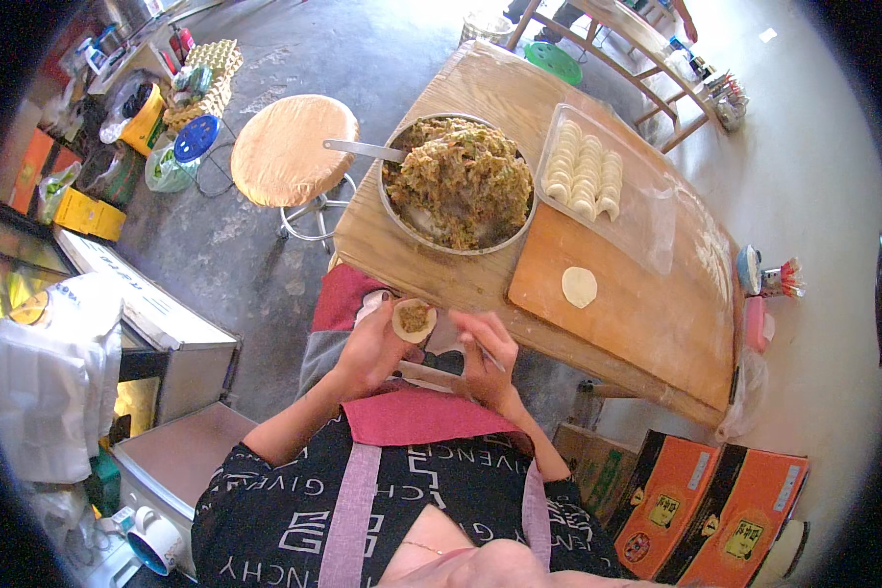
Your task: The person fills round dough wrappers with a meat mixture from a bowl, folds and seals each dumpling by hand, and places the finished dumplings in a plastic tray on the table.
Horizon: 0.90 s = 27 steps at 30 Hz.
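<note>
My left hand holds a round dough wrapper with a patch of minced filling in its middle. My right hand, a little apart to the right, grips a thin utensil, mostly hidden by the fingers. Both hands are above my lap, just off the wooden table's near edge. A large metal bowl stands there, heaped with chopped filling, a flat metal handle jutting over its left rim. Another flat wrapper lies on the wooden board. Behind it, a clear plastic tray holds rows of folded dumplings.
A round padded stool stands left of the table. Orange boxes are stacked at lower right. On the left are a white-topped cabinet and plastic bags. Farther back are a second table and a person's hand.
</note>
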Motion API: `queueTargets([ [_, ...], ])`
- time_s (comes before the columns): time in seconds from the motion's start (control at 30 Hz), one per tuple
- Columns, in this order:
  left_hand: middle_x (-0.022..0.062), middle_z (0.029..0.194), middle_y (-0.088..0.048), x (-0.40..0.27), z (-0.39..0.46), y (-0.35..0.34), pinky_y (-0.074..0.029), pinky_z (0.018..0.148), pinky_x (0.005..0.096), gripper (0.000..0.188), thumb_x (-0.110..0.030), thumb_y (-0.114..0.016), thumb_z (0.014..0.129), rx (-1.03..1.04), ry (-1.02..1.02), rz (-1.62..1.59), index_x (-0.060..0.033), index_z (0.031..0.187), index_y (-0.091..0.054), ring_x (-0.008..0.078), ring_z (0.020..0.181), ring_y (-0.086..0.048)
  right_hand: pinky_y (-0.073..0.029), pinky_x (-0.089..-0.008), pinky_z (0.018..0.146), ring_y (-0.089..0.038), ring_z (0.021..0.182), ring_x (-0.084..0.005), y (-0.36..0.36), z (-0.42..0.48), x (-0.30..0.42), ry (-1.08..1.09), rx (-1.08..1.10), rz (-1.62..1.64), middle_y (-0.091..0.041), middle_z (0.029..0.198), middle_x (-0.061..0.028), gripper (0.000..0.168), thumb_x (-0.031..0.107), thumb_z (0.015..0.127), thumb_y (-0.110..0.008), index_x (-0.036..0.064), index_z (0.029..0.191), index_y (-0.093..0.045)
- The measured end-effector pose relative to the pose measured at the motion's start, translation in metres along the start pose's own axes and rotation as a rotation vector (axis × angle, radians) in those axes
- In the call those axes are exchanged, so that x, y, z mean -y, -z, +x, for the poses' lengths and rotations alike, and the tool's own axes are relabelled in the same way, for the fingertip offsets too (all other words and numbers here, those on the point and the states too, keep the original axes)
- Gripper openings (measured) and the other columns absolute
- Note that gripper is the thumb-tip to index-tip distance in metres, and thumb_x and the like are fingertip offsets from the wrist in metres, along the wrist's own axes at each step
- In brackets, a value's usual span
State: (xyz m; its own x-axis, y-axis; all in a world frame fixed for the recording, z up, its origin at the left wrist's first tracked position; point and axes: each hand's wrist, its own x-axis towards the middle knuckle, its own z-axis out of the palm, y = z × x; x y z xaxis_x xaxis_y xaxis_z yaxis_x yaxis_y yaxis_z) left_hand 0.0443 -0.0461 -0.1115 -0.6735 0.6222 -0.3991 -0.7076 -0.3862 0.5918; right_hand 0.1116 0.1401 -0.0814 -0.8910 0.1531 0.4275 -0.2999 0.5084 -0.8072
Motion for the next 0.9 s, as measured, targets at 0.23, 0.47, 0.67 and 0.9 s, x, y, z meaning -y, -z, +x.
queueTargets([
  [0.23,0.0074,0.129,-0.061,0.014,0.01,0.018,-0.051,0.083,0.0368,0.045,-0.035,-0.027,0.11,0.032,-0.05,0.013,-0.0061,0.136,-0.048,0.021,0.11,-0.061,-0.044,-0.024,0.059,-0.055,0.071,-0.0111,0.008,-0.025,-0.018,-0.128,-0.354,0.097,-0.061,0.091,-0.0075,0.031,0.018,0.106,-0.05,-0.004,0.121,-0.066],
  [0.47,0.0089,0.134,-0.059,0.007,0.004,0.002,-0.05,0.089,0.0381,0.045,-0.033,-0.024,0.11,0.01,-0.079,-0.112,-0.0051,0.138,-0.046,0.0221,0.117,-0.06,-0.049,-0.025,0.061,-0.061,0.076,-0.0157,-0.035,-0.042,-0.024,-0.182,-0.384,0.233,-0.065,0.097,-0.0135,0.032,0.017,0.105,-0.051,-0.004,0.124,-0.064],
  [0.67,0.0096,0.128,-0.061,0.0,0.001,0.003,-0.051,0.09,0.0381,0.041,-0.027,-0.028,0.109,0.04,-0.09,-0.006,-0.003,0.135,-0.048,0.0212,0.113,-0.06,-0.053,-0.0283,0.062,-0.063,0.076,-0.0184,-0.043,-0.043,-0.032,-0.079,-0.192,0.434,-0.066,0.098,-0.0165,0.032,0.018,0.105,-0.052,-0.004,0.125,-0.063],
  [0.9,0.0124,0.122,-0.063,0.001,0.003,0.018,-0.055,0.081,0.0432,0.042,-0.028,-0.028,0.108,-0.01,-0.16,0.38,-0.0004,0.132,-0.049,0.0258,0.104,-0.064,-0.051,-0.0278,0.065,-0.064,0.08,-0.0166,-0.026,-0.002,0.0,-0.151,-0.157,0.378,-0.067,0.097,-0.0121,0.028,0.014,0.104,-0.053,-0.004,0.122,-0.065],
])
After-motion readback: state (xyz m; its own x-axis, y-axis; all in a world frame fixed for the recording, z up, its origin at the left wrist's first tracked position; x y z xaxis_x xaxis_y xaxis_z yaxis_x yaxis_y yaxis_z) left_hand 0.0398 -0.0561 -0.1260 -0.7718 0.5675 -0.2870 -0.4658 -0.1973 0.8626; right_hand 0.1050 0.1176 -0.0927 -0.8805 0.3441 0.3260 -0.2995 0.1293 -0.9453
